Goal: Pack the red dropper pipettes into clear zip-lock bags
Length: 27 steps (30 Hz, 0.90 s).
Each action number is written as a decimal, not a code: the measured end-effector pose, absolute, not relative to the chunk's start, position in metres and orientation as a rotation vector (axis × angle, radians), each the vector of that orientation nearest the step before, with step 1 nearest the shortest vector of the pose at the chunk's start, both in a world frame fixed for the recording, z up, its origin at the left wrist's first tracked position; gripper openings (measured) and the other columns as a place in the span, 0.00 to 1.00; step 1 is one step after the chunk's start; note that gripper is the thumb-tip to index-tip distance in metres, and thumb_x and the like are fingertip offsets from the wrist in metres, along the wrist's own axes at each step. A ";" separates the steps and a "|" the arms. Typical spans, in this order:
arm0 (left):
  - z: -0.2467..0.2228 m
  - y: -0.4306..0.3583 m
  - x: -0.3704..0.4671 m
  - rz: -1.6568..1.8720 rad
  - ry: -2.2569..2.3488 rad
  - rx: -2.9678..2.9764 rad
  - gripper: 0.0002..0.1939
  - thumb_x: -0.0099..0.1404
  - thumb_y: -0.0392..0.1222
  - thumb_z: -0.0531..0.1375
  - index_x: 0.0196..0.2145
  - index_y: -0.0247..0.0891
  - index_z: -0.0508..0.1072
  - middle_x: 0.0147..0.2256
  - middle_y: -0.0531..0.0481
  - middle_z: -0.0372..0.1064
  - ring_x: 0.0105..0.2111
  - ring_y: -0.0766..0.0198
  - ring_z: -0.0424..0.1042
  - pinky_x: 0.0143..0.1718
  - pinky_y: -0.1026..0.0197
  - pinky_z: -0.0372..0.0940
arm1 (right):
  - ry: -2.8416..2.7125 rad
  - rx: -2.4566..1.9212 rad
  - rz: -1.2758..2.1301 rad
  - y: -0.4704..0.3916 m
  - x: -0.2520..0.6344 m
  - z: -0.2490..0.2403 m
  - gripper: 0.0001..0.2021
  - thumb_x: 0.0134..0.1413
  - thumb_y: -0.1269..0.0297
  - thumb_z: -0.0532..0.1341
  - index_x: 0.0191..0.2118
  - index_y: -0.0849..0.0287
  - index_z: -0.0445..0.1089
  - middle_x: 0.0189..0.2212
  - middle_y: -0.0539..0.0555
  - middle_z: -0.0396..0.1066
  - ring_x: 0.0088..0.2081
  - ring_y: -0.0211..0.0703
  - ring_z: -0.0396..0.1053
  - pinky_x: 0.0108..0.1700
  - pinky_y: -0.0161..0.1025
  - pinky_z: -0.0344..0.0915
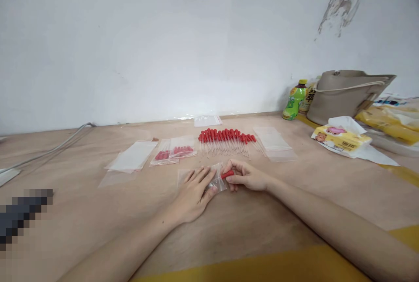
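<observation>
My left hand [198, 190] lies flat with its fingers stretched over a clear zip bag [215, 182] on the table. At the bag's right end, my right hand [244, 176] pinches a dropper [227, 174] by its red rubber bulb. The dropper's tube points left into the bag's opening; how far in it reaches is hard to see. Just beyond the hands lies a row of droppers [222, 135] with red bulbs and clear tubes. To their left are filled zip bags [183, 149] with red bulbs showing through.
Stacks of flat clear bags lie left [132, 156] and right [275, 143] of the droppers. A green bottle [294, 101], a grey-brown bag [340, 96] and a yellow tissue pack [342, 137] stand at the right. A grey cable [65, 143] crosses the left side.
</observation>
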State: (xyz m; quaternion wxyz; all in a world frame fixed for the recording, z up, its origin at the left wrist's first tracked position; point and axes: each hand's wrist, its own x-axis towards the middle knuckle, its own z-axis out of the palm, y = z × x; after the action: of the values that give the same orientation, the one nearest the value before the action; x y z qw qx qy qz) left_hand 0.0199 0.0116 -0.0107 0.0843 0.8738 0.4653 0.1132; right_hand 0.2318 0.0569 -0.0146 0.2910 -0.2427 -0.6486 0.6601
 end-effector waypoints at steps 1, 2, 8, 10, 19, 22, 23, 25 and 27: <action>-0.010 0.012 0.020 0.345 1.383 2.603 0.26 0.68 0.53 0.40 0.60 0.43 0.45 0.60 0.47 0.43 0.60 0.58 0.41 0.58 0.49 0.40 | -1.717 -0.643 1.802 0.056 0.229 -0.014 0.13 0.45 0.60 0.61 0.33 0.60 0.58 0.22 0.46 0.66 0.24 0.32 0.66 0.30 0.34 0.63; -0.009 0.012 0.019 0.357 1.373 2.597 0.26 0.68 0.53 0.40 0.60 0.43 0.46 0.60 0.47 0.43 0.60 0.58 0.41 0.58 0.49 0.39 | -1.700 -0.648 1.831 0.055 0.227 -0.013 0.13 0.45 0.60 0.62 0.33 0.60 0.58 0.22 0.46 0.67 0.26 0.33 0.67 0.32 0.35 0.63; 0.006 0.016 -0.005 0.374 1.184 2.495 0.25 0.67 0.52 0.45 0.59 0.44 0.49 0.58 0.49 0.50 0.56 0.58 0.52 0.55 0.53 0.52 | -1.603 -0.886 1.757 0.067 0.237 -0.015 0.15 0.36 0.63 0.66 0.30 0.61 0.60 0.23 0.46 0.68 0.22 0.30 0.66 0.27 0.31 0.64; 0.007 0.019 -0.013 0.348 1.085 2.528 0.25 0.65 0.51 0.49 0.58 0.45 0.51 0.57 0.50 0.52 0.56 0.58 0.53 0.55 0.54 0.52 | -1.654 -1.003 1.707 0.072 0.243 -0.017 0.15 0.35 0.62 0.66 0.30 0.61 0.63 0.21 0.45 0.68 0.19 0.30 0.64 0.22 0.29 0.61; 0.001 0.021 -0.010 0.405 0.990 2.602 0.26 0.64 0.50 0.51 0.57 0.46 0.52 0.56 0.49 0.53 0.55 0.57 0.54 0.55 0.51 0.52 | -2.068 -0.845 1.619 0.071 0.250 -0.011 0.16 0.41 0.55 0.63 0.34 0.61 0.72 0.21 0.46 0.67 0.25 0.31 0.63 0.28 0.29 0.59; 0.002 0.021 -0.010 0.411 0.994 2.606 0.26 0.64 0.50 0.51 0.58 0.45 0.52 0.55 0.49 0.55 0.55 0.58 0.55 0.54 0.53 0.53 | -2.047 -1.022 1.579 0.069 0.254 -0.005 0.18 0.47 0.50 0.57 0.34 0.62 0.70 0.14 0.43 0.57 0.15 0.27 0.53 0.17 0.27 0.48; 0.003 0.021 -0.010 0.414 0.998 2.605 0.26 0.64 0.50 0.51 0.57 0.45 0.52 0.55 0.49 0.55 0.54 0.58 0.55 0.54 0.53 0.53 | -2.026 -1.053 1.578 0.067 0.254 -0.004 0.19 0.49 0.49 0.55 0.32 0.62 0.69 0.12 0.42 0.55 0.13 0.26 0.49 0.16 0.27 0.45; 0.003 0.020 -0.010 0.425 1.000 2.598 0.25 0.64 0.50 0.51 0.57 0.45 0.52 0.55 0.49 0.56 0.54 0.57 0.55 0.53 0.52 0.53 | -1.995 -1.052 1.600 0.064 0.253 -0.003 0.20 0.50 0.47 0.52 0.31 0.62 0.67 0.11 0.41 0.53 0.12 0.26 0.45 0.14 0.28 0.42; 0.003 0.020 -0.010 0.443 0.990 2.585 0.24 0.64 0.49 0.51 0.56 0.44 0.53 0.54 0.48 0.56 0.53 0.57 0.56 0.53 0.52 0.54 | -1.944 -1.038 1.610 0.061 0.251 -0.006 0.20 0.50 0.48 0.53 0.37 0.61 0.66 0.10 0.40 0.51 0.11 0.27 0.44 0.14 0.28 0.41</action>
State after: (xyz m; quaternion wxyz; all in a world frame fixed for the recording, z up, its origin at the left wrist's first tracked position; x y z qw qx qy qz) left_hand -0.0098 0.0200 0.0031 0.1681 0.9090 0.3480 0.1558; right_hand 0.2508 0.0612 -0.0055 0.2047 -0.3724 -0.6972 0.5773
